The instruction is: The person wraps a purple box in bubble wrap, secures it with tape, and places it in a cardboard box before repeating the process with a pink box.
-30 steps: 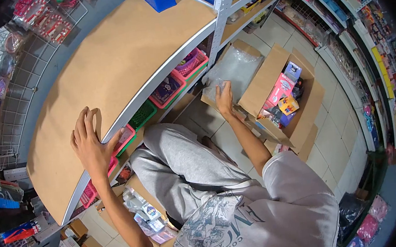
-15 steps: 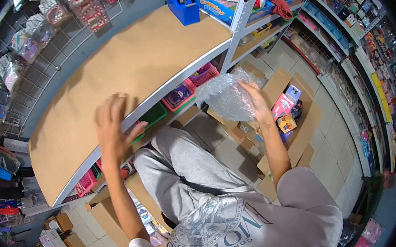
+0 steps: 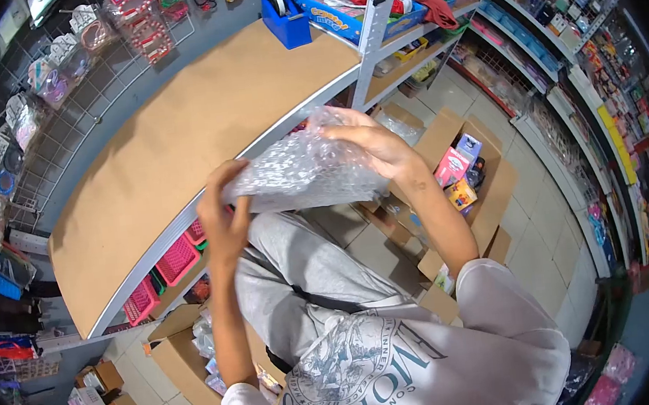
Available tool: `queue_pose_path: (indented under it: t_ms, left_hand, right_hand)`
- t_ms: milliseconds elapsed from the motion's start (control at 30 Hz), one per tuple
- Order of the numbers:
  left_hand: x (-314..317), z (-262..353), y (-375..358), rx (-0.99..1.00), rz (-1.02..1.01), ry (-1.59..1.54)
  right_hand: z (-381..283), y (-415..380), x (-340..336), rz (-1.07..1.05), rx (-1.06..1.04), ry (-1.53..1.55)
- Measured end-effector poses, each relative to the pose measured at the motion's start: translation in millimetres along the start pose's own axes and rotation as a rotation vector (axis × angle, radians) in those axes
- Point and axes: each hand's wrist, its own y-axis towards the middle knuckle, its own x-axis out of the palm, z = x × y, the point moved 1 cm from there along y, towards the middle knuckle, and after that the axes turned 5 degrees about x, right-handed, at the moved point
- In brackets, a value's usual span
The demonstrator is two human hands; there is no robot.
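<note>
Two hands spread the bubble wrap [image 3: 298, 174] above the lap by the counter's [image 3: 198, 109] front edge: the left hand's [image 3: 224, 212] fingers pinch one end, the right hand's [image 3: 382, 146] clamp the other. Such floppy film seems to need both grips. That edge lies close; a tape dispenser [image 3: 289, 30] stands near the far right corner, an open cardboard box [image 3: 497, 186] on the floor.

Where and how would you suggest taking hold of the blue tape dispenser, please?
I'd grip its blue body, below the tape roll, coming from over the wooden shelf top: it stands upright with a flat face, and the lettered blue box closely flanks its other side.
</note>
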Motion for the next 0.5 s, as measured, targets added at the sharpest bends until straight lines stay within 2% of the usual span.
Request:
queue_pose_path:
  t_ms: [100,200,300,367,433,500]
  left_hand:
    - [-48,27,17,0.015,-0.192,0.203]
    - [-85,34,19,-0.040,-0.112,0.250]
    - [-128,44,32,0.067,0.041,0.467]
    - [-153,68,50,0.114,0.057,0.658]
    - [-178,76,63,0.203,0.098,0.747]
    - [-195,85,72,0.300,0.174,0.767]
  right_hand:
    - [-13,21,16,-0.028,-0.086,-0.298]
    - [-28,52,34,-0.097,-0.216,-0.489]
    - [-41,99,59,-0.188,-0.406,-0.667]
    - [-49,141,78,-0.146,-0.658,-0.884]
    - [-62,148,117,0.160,-1.026,-1.068]
    - [-80,152,145,0.238,-1.151,-0.962]
